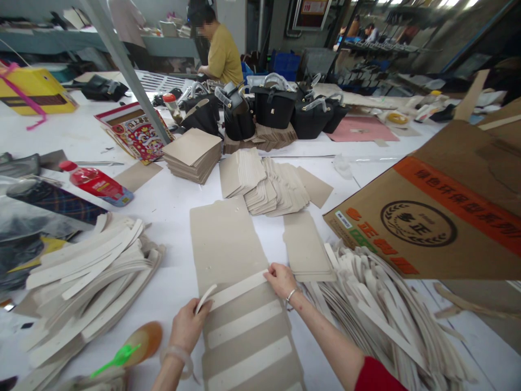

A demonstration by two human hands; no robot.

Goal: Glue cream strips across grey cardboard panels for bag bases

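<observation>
Between my hands a pale strip (240,289) lies across a long grey-beige cardboard sheet (228,239). My right hand (281,281) is closed in a pinch on the strip's right end, at the sheet's edge. At the other end, my left hand (188,325) is closed with a short curled pale strip end (206,298) standing up between its fingers; whether it belongs to the same strip I cannot tell. Nearer to me, more pale strips (248,324) run across the cardboard, roughly parallel. Close to my right hand lies a small stack of cardboard panels (308,247).
Bundles of loose strips lie at left (109,271) and right (378,315). A carton (439,212) leans in from the right. Beyond are card stacks (195,155), black bags (274,106) and a red bottle (97,183). A bottle with a green nozzle (142,342) lies by my left wrist. A co-worker (223,51) works behind.
</observation>
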